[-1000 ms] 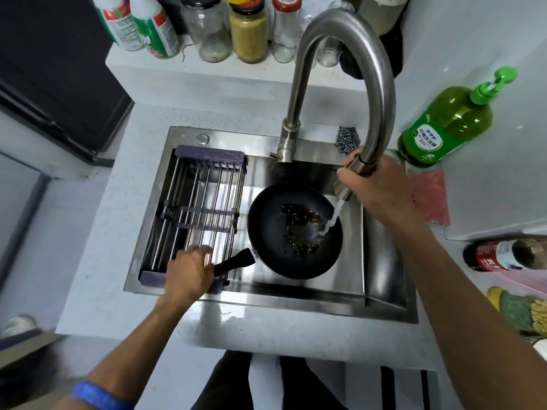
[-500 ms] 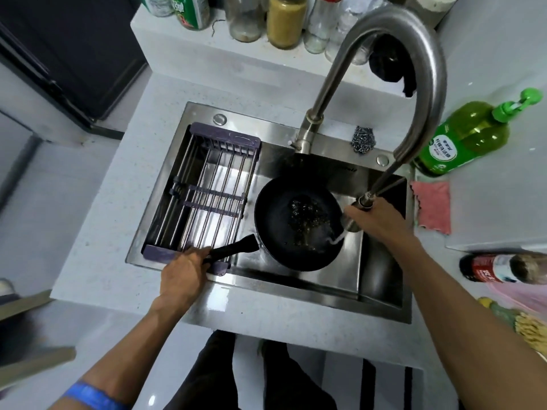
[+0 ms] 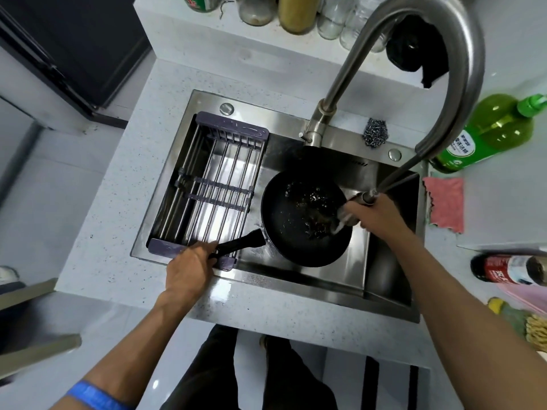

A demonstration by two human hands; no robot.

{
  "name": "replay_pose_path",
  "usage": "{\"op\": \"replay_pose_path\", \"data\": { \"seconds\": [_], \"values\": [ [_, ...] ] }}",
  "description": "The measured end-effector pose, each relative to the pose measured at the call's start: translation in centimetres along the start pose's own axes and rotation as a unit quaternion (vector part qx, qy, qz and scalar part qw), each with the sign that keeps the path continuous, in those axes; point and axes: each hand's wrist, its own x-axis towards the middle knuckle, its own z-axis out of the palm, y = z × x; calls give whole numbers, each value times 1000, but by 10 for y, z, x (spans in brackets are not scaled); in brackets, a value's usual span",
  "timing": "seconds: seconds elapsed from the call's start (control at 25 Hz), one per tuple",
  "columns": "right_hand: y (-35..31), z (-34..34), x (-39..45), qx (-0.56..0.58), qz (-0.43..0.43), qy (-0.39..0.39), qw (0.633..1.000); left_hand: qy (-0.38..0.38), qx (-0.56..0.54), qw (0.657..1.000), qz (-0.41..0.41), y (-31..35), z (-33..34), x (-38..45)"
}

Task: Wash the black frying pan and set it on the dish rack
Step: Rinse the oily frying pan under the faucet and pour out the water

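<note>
White speckled table (image 3: 112, 220) surrounds a steel sink (image 3: 340, 294). A raised white ledge (image 3: 225, 39) runs along the far side. A dark appliance (image 3: 74, 45) stands far left. Floor pale grey.

- The frying pan (image 3: 305, 223) sat in the sink (image 3: 325, 294), right of the dish rack (image 3: 213, 190).
- The scouring ball (image 3: 375, 132) lay on the sink's back rim.
- The soap bottle (image 3: 488, 133) and cloth (image 3: 444, 202) lay right of the sink.

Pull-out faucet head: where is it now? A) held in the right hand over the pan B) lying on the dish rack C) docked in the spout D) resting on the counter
A: the right hand grips the faucet head on its hose, spraying water into the black frying pan.
</note>
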Motion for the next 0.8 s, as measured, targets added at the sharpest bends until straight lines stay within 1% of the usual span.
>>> {"op": "replay_pose_path", "data": {
  "seconds": [0.08, 0.2, 0.32, 0.48, 0.56, 0.64, 0.8],
  "values": [
    [-15, 25, -5, 60, 8, -23, 998, 2, -2, 1000, 0, 1, -1, 0],
    [-42, 53, 5, 134, -24, -3, 991, 1, -6, 1000, -3, 0, 1, 0],
    [-50, 53, 14, 183, -27, 32, 982, 8, -7, 1000, -9, -1, 4, 0],
    [-50, 48, 16, 224, -62, 15, 972, 17, -8, 1000, -11, -1, 5, -1],
    [-53, 50, 21, 249, -67, 21, 966, 19, -9, 1000, -9, 0, 4, -1],
    [-53, 51, 27, 254, -57, 40, 965, 25, -3, 1000, -8, 2, 4, -1],
    [-44, 38, 36, 203, -42, 85, 975, 17, 29, 999, 6, 2, 5, 1]
  ]
}}
